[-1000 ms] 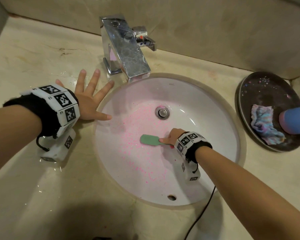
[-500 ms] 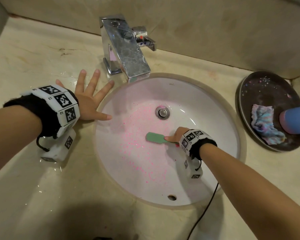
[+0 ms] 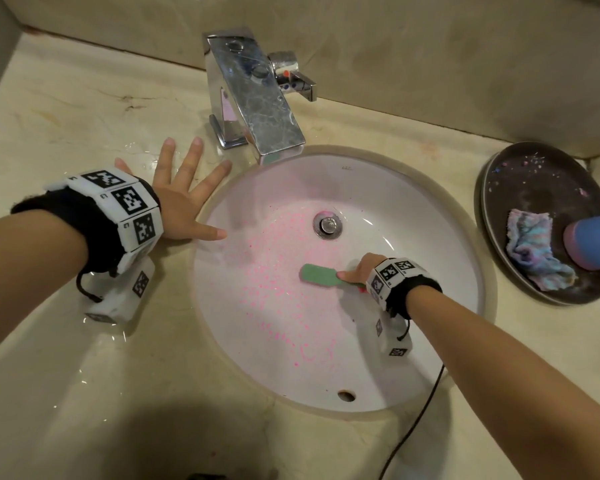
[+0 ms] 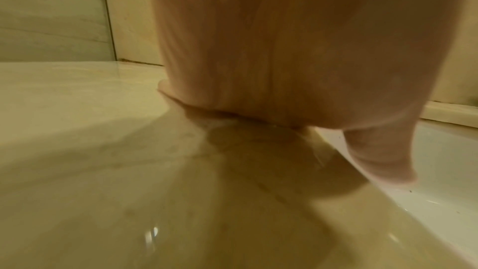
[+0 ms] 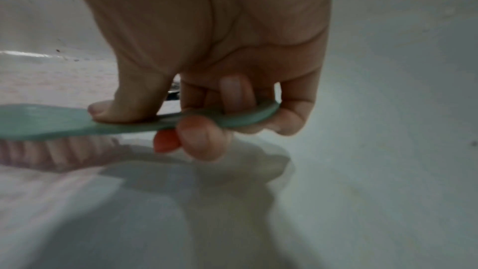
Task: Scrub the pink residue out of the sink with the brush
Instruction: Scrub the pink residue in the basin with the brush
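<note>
A white oval sink [image 3: 430, 237] is speckled with pink residue [image 3: 274, 289] across its left and middle. My right hand [image 3: 359, 270] grips the handle of a green brush [image 3: 317, 273] low in the basin, just below the drain [image 3: 327, 224]. In the right wrist view the brush [image 5: 64, 120] lies bristles down on the basin, my thumb on top and my fingers [image 5: 201, 138] curled under the handle. My left hand [image 3: 184, 199] lies flat with spread fingers on the counter at the sink's left rim; the left wrist view shows its palm [image 4: 258, 58] pressed on the counter.
A chrome faucet [image 3: 257, 98] overhangs the sink's back edge. A dark plate [image 3: 534, 188] at the right holds a coloured cloth [image 3: 534, 251] and a blue and pink cup [image 3: 593, 240]. The beige counter [image 3: 66, 109] is wet near my left hand. A black cable [image 3: 413, 427] trails over the front rim.
My right hand has drawn the brush to the right across the basin, from the pink middle toward the area below the drain. My left hand has stayed put.
</note>
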The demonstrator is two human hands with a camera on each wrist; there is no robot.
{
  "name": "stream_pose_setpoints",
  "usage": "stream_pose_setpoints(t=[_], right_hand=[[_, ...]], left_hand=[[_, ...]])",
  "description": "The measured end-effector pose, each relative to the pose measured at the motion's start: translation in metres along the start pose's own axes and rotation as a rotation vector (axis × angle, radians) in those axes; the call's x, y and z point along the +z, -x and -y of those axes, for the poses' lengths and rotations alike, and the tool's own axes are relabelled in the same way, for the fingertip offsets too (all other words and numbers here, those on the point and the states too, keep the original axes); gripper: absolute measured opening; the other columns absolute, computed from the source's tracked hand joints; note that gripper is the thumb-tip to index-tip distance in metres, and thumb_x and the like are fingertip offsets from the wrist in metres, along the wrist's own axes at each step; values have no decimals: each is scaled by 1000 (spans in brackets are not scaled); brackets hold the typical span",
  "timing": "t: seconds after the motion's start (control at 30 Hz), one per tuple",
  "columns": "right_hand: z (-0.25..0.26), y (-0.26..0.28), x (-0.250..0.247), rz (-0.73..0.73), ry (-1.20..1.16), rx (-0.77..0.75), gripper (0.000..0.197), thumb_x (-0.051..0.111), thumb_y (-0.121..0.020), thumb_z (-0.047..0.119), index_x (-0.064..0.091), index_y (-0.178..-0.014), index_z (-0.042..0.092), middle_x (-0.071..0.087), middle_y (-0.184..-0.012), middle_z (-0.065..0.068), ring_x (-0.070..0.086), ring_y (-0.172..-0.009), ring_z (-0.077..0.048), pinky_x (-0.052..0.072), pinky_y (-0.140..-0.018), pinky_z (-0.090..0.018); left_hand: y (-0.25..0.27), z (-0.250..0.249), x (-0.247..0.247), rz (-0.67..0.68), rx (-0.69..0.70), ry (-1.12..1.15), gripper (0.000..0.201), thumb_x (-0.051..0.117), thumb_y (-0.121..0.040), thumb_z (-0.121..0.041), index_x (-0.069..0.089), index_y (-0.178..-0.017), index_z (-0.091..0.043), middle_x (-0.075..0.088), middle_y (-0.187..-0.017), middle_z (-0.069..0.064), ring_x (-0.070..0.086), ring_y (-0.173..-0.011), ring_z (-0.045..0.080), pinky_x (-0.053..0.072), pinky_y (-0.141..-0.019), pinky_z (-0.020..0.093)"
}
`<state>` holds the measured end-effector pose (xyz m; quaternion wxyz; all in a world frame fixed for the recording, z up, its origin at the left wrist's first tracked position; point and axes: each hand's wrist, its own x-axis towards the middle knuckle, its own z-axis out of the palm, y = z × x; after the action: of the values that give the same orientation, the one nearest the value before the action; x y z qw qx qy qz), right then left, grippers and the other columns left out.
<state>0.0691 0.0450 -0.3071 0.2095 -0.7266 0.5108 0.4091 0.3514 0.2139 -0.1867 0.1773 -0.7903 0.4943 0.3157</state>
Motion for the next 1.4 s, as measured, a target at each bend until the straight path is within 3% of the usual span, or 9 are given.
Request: stream_pose_setpoints(t=[0.2,0.57,0.73,0.87,1.0,1.2,1.27,1.33,1.4], right_hand=[[-5,5,-13,-97,-238,101,51,51,-86,57,43,-63,12,53,-72,-7,50,-64,-23,39,-68,-29],[103,19,4,0,-102,-217,57,45,-88,59,41,-59,11,46,-58,-3,43,-50,-17,33,-49,-25],[81,15,-8,-137,-322,-126,52,43,-94,49,60,-108,1,60,-107,-17,59,-98,-30,34,-71,-28],[107,17,10,-16,-226,-199,55,42,-92,54,50,-63,8,48,-63,-5,49,-60,-23,36,-57,-27],[104,19,12,33,-66,-269,56,39,-92,56,41,-58,11,45,-60,-4,48,-58,-21,38,-66,-28],[83,11,-33,-95,-150,-120,58,38,-96,49,48,-125,1,57,-122,-15,58,-108,-28,35,-73,-27],[90,14,-30,-98,-135,-156,49,39,-98,37,42,-134,3,58,-120,-16,59,-102,-28,39,-74,-29],[98,14,-11,-61,-76,-261,35,40,-99,30,55,-124,11,62,-102,-16,62,-88,-27,45,-74,-32],[103,24,5,27,-56,-339,39,41,-97,42,62,-77,15,57,-71,-8,57,-63,-21,44,-68,-30]], left_hand=[[0,0,-1,5,1,-3,94,40,-76,-75,-37,-123,-47,-46,-142,-7,-34,-136,29,3,-100,74],[-3,0,0,-3,-6,-3,94,40,-76,-75,-37,-122,-48,-45,-143,-7,-33,-137,30,3,-99,74],[-4,0,1,1,-19,-5,94,40,-75,-75,-38,-121,-48,-46,-143,-7,-34,-136,29,2,-99,74],[-5,-1,1,0,-31,-10,93,39,-76,-75,-39,-118,-47,-45,-143,-6,-33,-137,29,3,-100,74],[-5,0,2,-11,-31,-3,92,39,-76,-75,-39,-117,-48,-44,-144,-7,-32,-137,29,3,-99,74],[-4,-2,1,-19,-52,-2,90,38,-77,-74,-39,-114,-47,-42,-145,-6,-31,-138,29,3,-100,74],[-4,-3,1,-26,-56,-7,89,38,-77,-73,-38,-115,-47,-41,-146,-6,-30,-139,29,4,-101,73],[-4,-3,1,-23,-61,-10,89,38,-78,-73,-38,-115,-47,-41,-146,-6,-30,-139,29,4,-101,73],[-4,-3,1,-23,-64,-7,88,39,-78,-72,-38,-114,-48,-41,-146,-7,-30,-139,28,4,-101,73]])
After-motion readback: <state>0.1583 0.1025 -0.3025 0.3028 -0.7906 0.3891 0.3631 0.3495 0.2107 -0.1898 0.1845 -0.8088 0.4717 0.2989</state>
